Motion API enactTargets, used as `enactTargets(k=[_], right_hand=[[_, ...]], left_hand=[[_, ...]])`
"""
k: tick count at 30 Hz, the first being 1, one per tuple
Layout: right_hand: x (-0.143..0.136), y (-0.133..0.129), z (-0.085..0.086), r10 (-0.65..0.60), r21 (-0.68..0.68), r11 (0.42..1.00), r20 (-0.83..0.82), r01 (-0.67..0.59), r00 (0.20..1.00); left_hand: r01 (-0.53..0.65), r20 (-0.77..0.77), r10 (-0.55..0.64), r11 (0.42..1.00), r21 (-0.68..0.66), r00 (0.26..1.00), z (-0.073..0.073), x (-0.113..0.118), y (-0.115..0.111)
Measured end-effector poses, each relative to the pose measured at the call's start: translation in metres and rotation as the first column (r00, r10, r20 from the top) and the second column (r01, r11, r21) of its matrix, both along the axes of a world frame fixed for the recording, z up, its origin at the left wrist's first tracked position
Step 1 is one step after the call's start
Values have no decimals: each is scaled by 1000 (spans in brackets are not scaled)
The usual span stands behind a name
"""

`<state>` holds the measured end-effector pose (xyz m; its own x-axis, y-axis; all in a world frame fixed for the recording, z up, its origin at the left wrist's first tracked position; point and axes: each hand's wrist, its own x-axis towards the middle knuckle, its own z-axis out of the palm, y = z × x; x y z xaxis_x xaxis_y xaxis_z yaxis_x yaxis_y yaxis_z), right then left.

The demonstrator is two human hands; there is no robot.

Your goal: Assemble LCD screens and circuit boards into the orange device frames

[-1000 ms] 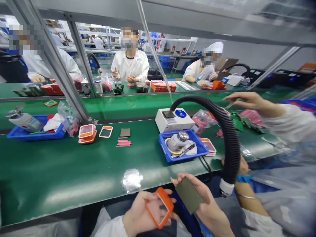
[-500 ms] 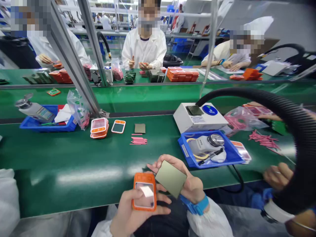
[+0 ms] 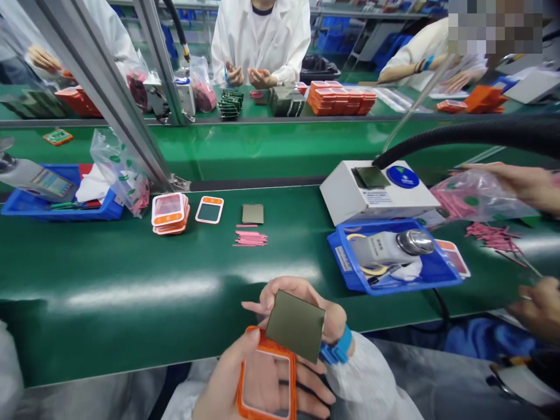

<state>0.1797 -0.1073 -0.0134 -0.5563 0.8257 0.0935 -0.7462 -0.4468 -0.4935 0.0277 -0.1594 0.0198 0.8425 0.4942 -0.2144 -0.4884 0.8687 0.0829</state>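
My left hand holds an orange frame with a clear window, its fingers visible through and behind it. My right hand grips a flat square grey-green panel, tilted, just above the frame and overlapping its upper right corner. A blue band circles my right wrist. On the green table beyond lie a bundle of pink strips, another square panel, a white-and-orange frame and a stack of such frames.
At right stand a blue tray with a bottle and a white box under a black hose. Another blue tray is at left. A neighbour's hands work at far right. Across the belt, people handle parts.
The orange frame has come nearer and lower, and the panel now overlaps its corner. The view has tipped down. At right, a neighbour's hand has moved onto the bag of pink strips.
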Motion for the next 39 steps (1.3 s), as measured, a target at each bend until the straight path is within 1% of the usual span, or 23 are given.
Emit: enactTargets(k=[2,4,6,8,9,11,13,15,17,19,20,22,23,24,25,26,27,29,31,32,33,36,39], right_hand=[[-2,1,-4,21,15,1000,-33,-21,999],[-4,0,-5,30,20,999,-33,-30,999],[-4,-1,-1,11,15,1000,-18,-11,1000],[-3,-3,7,-42,-17,999,17,42,999],[-2,-5,11,-81,-36,996,43,83,996],[2,-8,19,-165,-54,984,108,172,980],[7,-10,24,-220,-33,974,137,226,966],[13,-12,27,-222,-11,974,136,226,965],[18,-13,28,-177,-10,984,122,179,977],[20,-13,30,-129,-21,991,120,133,984],[21,-14,32,-125,-25,991,131,129,983],[22,-16,37,-172,-1,984,205,176,964],[21,-17,40,-208,27,978,276,209,939],[21,-19,43,-249,61,968,360,243,899],[20,-21,46,-291,97,956,453,278,843],[18,-23,50,-342,135,937,542,322,768],[16,-25,53,-395,174,911,624,373,674],[11,-29,59,-499,272,838,731,473,465],[5,-32,65,-543,353,785,787,509,291],[2,-33,68,-538,376,780,811,500,229],[-1,-33,71,-519,387,788,836,480,178],[-7,-32,77,-437,393,836,899,383,32],[-11,-31,78,-413,430,852,902,297,-121]], left_hand=[[3,4,-3,1000,15,1000,2,2,-2],[1,-17,-1,999,33,1000,3,3,-3],[21,-36,-20,1000,22,999,5,3,-3],[39,-49,-38,999,14,998,6,4,-3],[16,-65,-14,999,30,998,6,5,-3],[-99,-133,113,990,105,985,7,8,-2],[-239,-216,280,951,196,936,8,12,-1],[-313,-285,376,918,244,881,10,16,2],[-354,-335,425,900,256,841,13,19,5],[-380,-378,451,891,250,809,15,21,8],[-389,-399,458,888,244,795,16,22,9],[-406,-438,471,882,238,766,16,25,12],[-422,-458,489,872,247,743,16,26,13],[-441,-476,515,857,266,713,14,27,14],[-458,-491,541,841,289,683,13,28,14],[-466,-502,559,828,311,659,11,29,15],[-464,-510,569,822,329,646,10,30,16],[-439,-516,556,831,341,652,8,31,18],[-418,-518,528,849,324,672,9,31,20],[-416,-524,517,856,307,677,10,31,21],[-417,-529,505,863,286,682,11,31,22],[-409,-539,460,885,221,705,15,29,24],[-403,-535,434,897,183,724,17,28,25]])
